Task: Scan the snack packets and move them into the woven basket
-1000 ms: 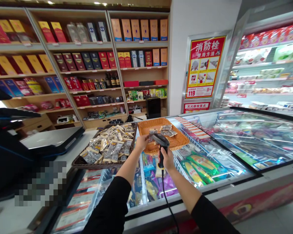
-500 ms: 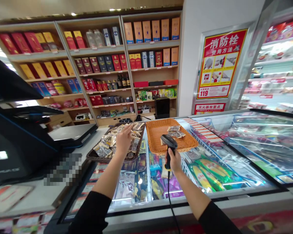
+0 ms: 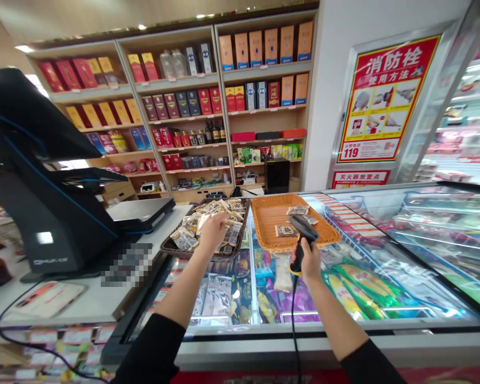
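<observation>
My left hand [image 3: 214, 229] is down at the small packets [image 3: 184, 238] heaped in a dark brown woven basket [image 3: 246, 218]. Its fingers are curled, and the fingertips are hidden, so whether a packet is between them does not show. My right hand [image 3: 311, 261] grips the handle of a black and yellow barcode scanner [image 3: 303, 234], its cable hanging down over the freezer front. The scanner head is above the near right side of an orange woven basket [image 3: 260, 226]. Several similar packets lie in that basket, one packet [image 3: 285, 230] left of the scanner.
Both baskets rest on the glass-topped chest freezer [image 3: 240, 337], full of frozen goods. At left, a counter holds a black checkout terminal [image 3: 52, 213] with a scale plate [image 3: 140, 209]. Shelves of boxed bottles [image 3: 248, 98] stand behind, and a red fire hydrant sign [image 3: 388, 101] hangs on the wall.
The view has shifted left. My left hand has lowered into the packets and its fingers have curled. The scanner has tilted and moved right, showing a packet that it partly covered.
</observation>
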Demonstrator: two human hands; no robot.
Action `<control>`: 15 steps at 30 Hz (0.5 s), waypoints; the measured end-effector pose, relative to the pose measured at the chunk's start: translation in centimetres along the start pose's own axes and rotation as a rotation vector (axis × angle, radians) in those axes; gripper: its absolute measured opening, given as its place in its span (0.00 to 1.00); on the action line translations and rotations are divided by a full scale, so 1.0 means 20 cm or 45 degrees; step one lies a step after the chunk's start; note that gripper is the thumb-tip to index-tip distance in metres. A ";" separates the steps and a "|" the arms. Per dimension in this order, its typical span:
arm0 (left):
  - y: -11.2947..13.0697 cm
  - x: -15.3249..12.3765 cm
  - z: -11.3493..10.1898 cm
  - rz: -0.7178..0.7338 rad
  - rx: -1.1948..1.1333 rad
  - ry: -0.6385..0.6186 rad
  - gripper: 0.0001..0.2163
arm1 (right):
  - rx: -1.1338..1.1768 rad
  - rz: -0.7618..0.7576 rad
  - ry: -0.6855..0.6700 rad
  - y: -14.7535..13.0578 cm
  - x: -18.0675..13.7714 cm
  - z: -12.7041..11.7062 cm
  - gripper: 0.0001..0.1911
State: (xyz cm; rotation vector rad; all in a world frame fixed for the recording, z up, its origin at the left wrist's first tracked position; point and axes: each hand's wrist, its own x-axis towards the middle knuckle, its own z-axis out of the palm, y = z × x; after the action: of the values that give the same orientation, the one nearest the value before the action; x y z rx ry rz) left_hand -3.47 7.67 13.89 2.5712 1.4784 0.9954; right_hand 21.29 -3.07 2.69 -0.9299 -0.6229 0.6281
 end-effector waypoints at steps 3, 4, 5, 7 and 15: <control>0.18 0.08 0.14 0.102 -0.141 -0.173 0.20 | -0.014 -0.003 0.187 0.00 0.06 -0.05 0.21; 0.23 0.10 0.21 0.126 -0.182 -0.246 0.20 | -0.011 0.017 0.230 0.00 0.07 -0.06 0.20; 0.29 0.13 0.28 0.144 -0.214 -0.326 0.19 | -0.007 0.040 0.260 0.00 0.09 -0.07 0.20; 0.39 0.19 0.44 0.138 -0.245 -0.460 0.18 | -0.006 0.071 0.282 0.01 0.10 -0.07 0.20; 0.62 0.33 0.86 0.303 -0.070 -0.798 0.20 | -0.002 0.029 0.271 0.04 0.09 -0.05 0.20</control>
State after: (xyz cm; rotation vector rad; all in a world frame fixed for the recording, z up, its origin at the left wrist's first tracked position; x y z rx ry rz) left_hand 17.55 10.89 7.36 2.6881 0.9829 0.1764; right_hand 23.08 -1.91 1.97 -0.9913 -0.4235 0.5402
